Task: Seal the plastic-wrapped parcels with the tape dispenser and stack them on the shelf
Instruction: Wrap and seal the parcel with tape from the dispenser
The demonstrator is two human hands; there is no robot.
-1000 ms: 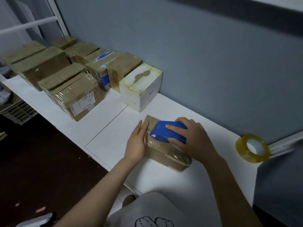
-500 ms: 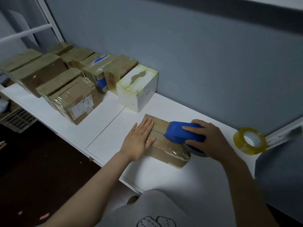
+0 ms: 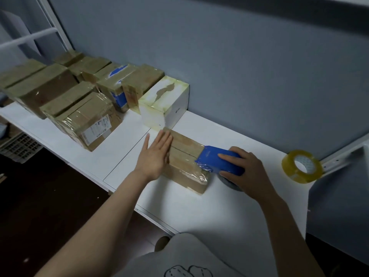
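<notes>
A small brown cardboard parcel wrapped in clear plastic lies on the white shelf in front of me. My left hand lies flat with straight fingers on the parcel's left end. My right hand grips the blue tape dispenser, which sits at the parcel's right end, its front edge over the top face. A grey roll shows under the dispenser.
Several taped brown parcels and a white box stand in rows on the shelf's left part, along the grey wall. A yellowish tape roll stands at the right by a metal bracket. The dark floor lies below the shelf's front edge.
My right hand has drawn the dispenser from the parcel's middle to its right end. My left hand has slid from the parcel's side onto its top and flattened.
</notes>
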